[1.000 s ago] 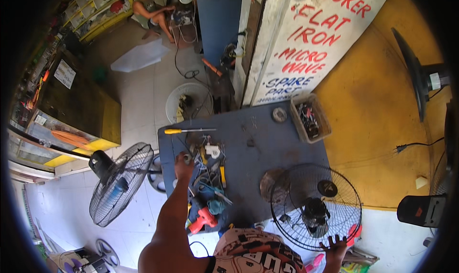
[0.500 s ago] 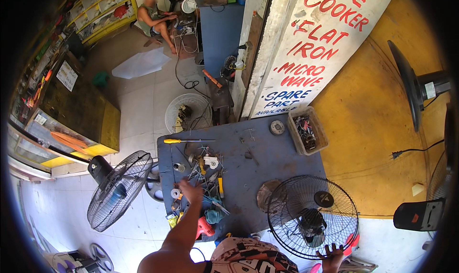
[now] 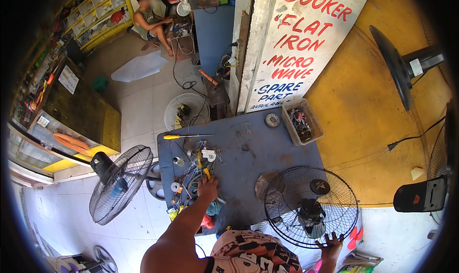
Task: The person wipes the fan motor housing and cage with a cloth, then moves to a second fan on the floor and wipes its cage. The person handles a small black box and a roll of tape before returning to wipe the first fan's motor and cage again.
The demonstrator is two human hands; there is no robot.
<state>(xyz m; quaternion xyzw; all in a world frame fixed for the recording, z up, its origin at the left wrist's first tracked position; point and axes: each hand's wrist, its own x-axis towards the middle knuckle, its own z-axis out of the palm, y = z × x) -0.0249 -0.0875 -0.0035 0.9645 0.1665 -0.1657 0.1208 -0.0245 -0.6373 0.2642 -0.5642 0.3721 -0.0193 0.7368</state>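
Observation:
My left hand point(image 3: 208, 189) reaches over the loose tools on the dark blue table, fingers stretched out beside a yellow-handled tool point(image 3: 205, 171). Whether the fingertips touch that tool is too small to tell. Below the wrist, a teal cloth point(image 3: 216, 207) and a red tool point(image 3: 207, 221) are partly hidden by my arm. At the table's near right corner, my right hand point(image 3: 331, 246) grips the lower rim of a black wire fan guard point(image 3: 287, 215). The fan's dark motor point(image 3: 311, 211) shows through the wires.
On the table point(image 3: 229, 158) lie a long yellow screwdriver point(image 3: 172, 137), a white plastic part point(image 3: 208, 154) and a round metal part point(image 3: 272, 120). A plastic bin of small parts point(image 3: 302, 125) stands far right. Another fan point(image 3: 122, 184) is left; a person point(image 3: 150, 22) sits far back.
My left hand has moved right, from beside the white roll to the yellow-handled tool. My right hand keeps its hold on the fan guard. The whole view has shifted slightly.

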